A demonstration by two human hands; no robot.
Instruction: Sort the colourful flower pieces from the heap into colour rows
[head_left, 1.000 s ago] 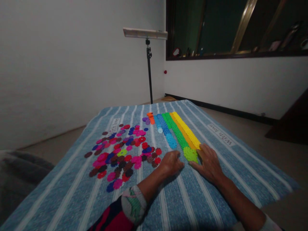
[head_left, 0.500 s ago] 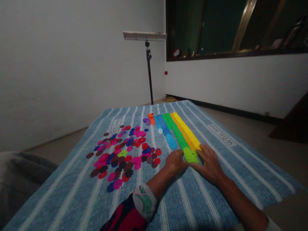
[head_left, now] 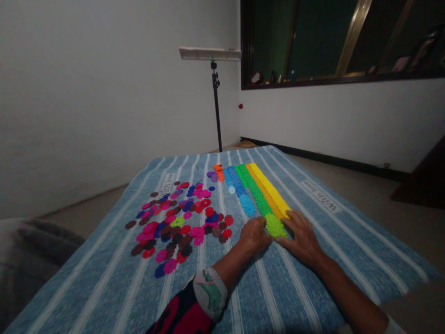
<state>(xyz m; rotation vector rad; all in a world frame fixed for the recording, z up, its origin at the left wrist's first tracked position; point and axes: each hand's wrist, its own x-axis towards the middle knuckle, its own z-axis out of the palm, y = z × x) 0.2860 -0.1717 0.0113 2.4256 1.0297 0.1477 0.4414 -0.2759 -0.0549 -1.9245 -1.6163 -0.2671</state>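
Observation:
Scalloped lime-green discs [head_left: 275, 226] lie at the near end of the green disc row [head_left: 259, 195], between my two hands. My left hand [head_left: 255, 235] is closed at their left side, fingers curled and thumb tip against the near edge. My right hand [head_left: 303, 237] curves around the right side, thumb at the near edge and fingertips by the end of the yellow disc row [head_left: 269, 183]. Both hands grip the edges of the lime-green discs. An orange-yellow row [head_left: 264, 188] runs beside the yellow one. Blue discs [head_left: 239, 185] overlap in a row left of the green.
A loose scatter of pink, red, brown and dark blue discs [head_left: 179, 222] covers the left part of the striped cloth [head_left: 104, 273]. Small orange discs [head_left: 219, 172] and purple discs [head_left: 212, 176] lie farther back. A black stand [head_left: 217, 106] rises behind the far edge.
Both hands stay around the lime-green discs with barely any movement. The whole view has shifted very slightly.

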